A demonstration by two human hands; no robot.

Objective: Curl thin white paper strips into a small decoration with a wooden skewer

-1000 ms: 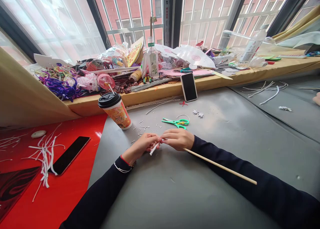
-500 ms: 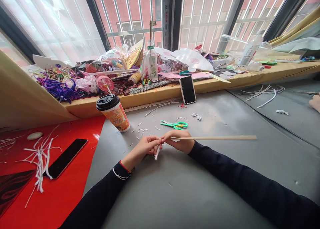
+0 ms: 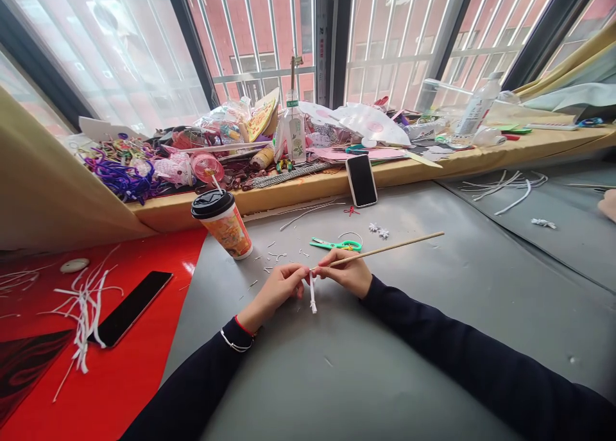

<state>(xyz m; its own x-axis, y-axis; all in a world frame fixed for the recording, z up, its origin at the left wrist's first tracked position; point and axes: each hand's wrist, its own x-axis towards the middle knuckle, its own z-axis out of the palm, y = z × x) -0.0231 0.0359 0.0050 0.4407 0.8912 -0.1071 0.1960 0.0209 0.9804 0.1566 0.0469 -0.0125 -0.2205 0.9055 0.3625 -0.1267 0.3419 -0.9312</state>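
My right hand (image 3: 350,275) is closed around a thin wooden stick (image 3: 394,246), which slants up to the right from my fingers. With thumb and fingertips my left hand (image 3: 282,288) pinches the upper end of a white strip (image 3: 312,294), close to the stick's near end. The strip hangs down between the two hands, with a small knob or fold at its lower tip. Whether strip and stick are joined is hidden by my fingertips. Just beyond my right hand lie green-handled scissors (image 3: 337,244) on the grey tabletop (image 3: 298,383).
A lidded paper cup (image 3: 226,226) stands left of my hands, near white scraps. A phone (image 3: 362,180) leans on the cluttered sill; another phone (image 3: 132,307) lies beside white strips (image 3: 86,306) on red. Another person's hand (image 3: 609,205) shows at the right edge.
The stick has swung from nearly level to slanting upward at its far end. My right hand's grip has shifted, and the white strip now hangs more in view. The whole view has tilted slightly.
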